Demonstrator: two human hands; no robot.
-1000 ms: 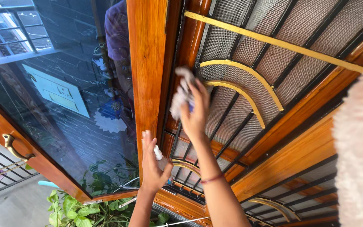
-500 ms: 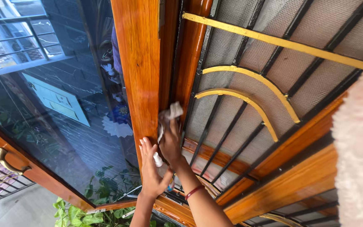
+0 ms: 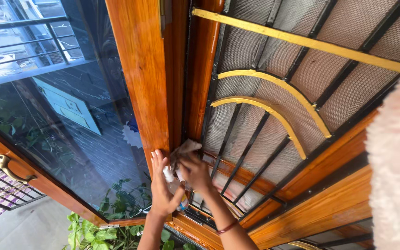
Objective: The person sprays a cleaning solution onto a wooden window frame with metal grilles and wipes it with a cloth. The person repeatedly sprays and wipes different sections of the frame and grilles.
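Fingers of your right hand (image 3: 195,170) clamped a crumpled pale cloth (image 3: 183,149) against the glossy orange-brown wooden door frame (image 3: 140,83), lower centre; your left hand (image 3: 163,187) gripped a small white-capped spray bottle (image 3: 170,177) just beside it.

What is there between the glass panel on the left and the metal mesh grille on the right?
In the head view, glossy wooden door frames stand between the glass panel and the mesh grille.

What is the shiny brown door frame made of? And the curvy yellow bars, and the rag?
The door frame looks like varnished wood: brown grain lines under a glossy shine. The curved yellow bars seem to be painted metal, thin and rigid over fine wire mesh. The rag in the right hand looks like soft, crumpled cloth.
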